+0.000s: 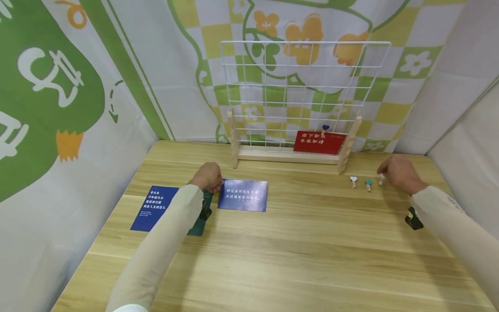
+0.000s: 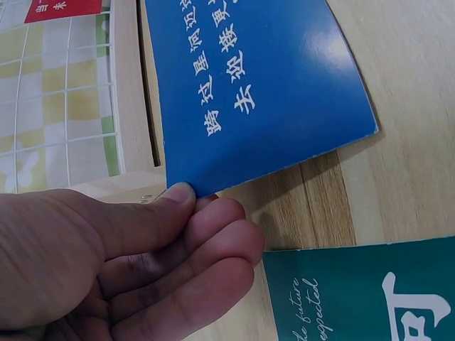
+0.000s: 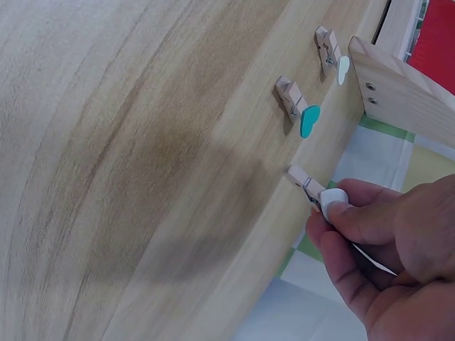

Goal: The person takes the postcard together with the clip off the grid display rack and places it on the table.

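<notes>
My left hand (image 1: 208, 177) pinches a corner of a blue postcard (image 2: 266, 78) with white writing between thumb and forefinger. The card's near edge looks lifted off the table in the left wrist view. Beneath that wrist lies a green card (image 2: 355, 291), partly hidden by the arm in the head view. At the right, my right hand (image 1: 401, 173) pinches the white heart end of a small wooden clothespin (image 3: 307, 186). Beside it lie a clothespin with a teal heart (image 3: 291, 99) and one with a white heart (image 3: 328, 50).
A white wire grid (image 1: 288, 104) on a wooden stand (image 1: 286, 155) is at the back of the table. A red card (image 1: 319, 143) hangs on it from a blue-heart clothespin (image 1: 325, 128). A dark blue card (image 1: 150, 210) lies at the left, partly under my forearm.
</notes>
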`<state>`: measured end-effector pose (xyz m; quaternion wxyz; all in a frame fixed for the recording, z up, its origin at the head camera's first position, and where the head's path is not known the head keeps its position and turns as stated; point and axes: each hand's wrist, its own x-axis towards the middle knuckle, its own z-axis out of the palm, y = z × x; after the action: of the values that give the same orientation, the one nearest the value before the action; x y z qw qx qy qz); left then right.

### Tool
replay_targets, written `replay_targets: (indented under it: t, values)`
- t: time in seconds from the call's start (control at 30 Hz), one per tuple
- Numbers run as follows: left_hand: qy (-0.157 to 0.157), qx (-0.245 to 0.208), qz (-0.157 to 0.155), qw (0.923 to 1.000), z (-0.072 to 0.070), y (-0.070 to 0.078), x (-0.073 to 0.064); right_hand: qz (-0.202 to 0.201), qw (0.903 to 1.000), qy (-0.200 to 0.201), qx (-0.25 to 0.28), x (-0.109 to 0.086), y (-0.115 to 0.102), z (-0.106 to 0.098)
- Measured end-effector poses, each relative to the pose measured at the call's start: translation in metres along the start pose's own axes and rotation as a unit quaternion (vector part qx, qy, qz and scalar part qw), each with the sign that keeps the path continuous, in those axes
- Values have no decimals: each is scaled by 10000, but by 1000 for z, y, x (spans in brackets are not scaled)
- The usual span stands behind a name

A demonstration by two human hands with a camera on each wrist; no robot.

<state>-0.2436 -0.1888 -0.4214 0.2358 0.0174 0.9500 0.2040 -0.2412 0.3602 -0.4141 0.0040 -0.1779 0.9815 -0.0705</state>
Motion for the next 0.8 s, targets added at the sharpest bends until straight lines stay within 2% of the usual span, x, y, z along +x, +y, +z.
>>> replay_targets:
  t: [0.2, 0.37, 0.67, 0.8]
  values:
    - [-54, 118, -209, 9997, 1, 1, 3, 51, 9992, -388, 112, -1, 0, 2]
    - [-170, 176, -441, 9987, -1, 3, 2, -4, 9985, -522, 153, -2, 1, 5]
    - [-165, 266, -582, 9978, 2, 3, 3, 37, 9973, -700, 227, -3, 4, 5]
    - [-203, 299, -521, 9980, 5, 2, 4, 73, 9975, -667, 211, -2, 5, 6]
